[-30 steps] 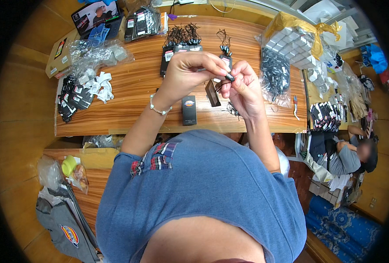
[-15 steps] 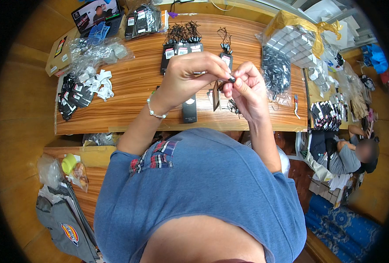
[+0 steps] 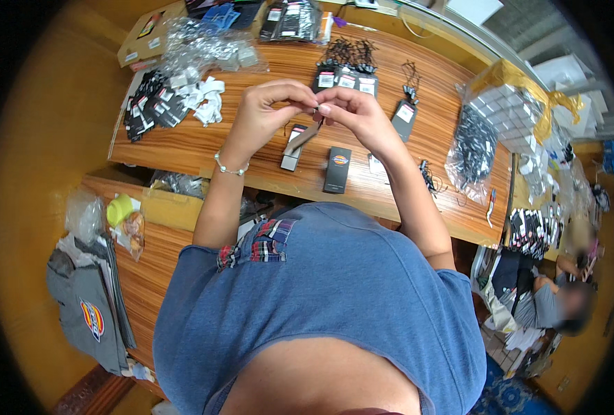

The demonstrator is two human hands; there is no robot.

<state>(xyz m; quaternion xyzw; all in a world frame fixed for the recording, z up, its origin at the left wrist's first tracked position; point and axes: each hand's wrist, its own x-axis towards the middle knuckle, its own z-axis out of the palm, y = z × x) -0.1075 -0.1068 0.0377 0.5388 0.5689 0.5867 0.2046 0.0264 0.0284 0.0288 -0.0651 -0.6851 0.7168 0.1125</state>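
Note:
My left hand, with a beaded bracelet at the wrist, and my right hand meet fingertip to fingertip over the table. Both pinch the black cord of a hang tag, at a small fastener mostly hidden by my fingers. Below them the hang tag dangles tilted, its brownish-grey side showing. Beneath it lies a tag with a white label. Closer to me is a black tag. Beyond my hands, stacks of black tags lie with their cords fanned out behind; another corded black tag lies to the right.
Loose black cords and a small orange-handled tool lie at the right. Behind them are a clear bag of black cords and a bag of small white pieces. Tag piles occupy the left. A person sits far right.
The view has turned, so the table appears shifted rightward. My joined hands now sit farther left over the table, and the tag hangs slanted below them instead of nearly upright.

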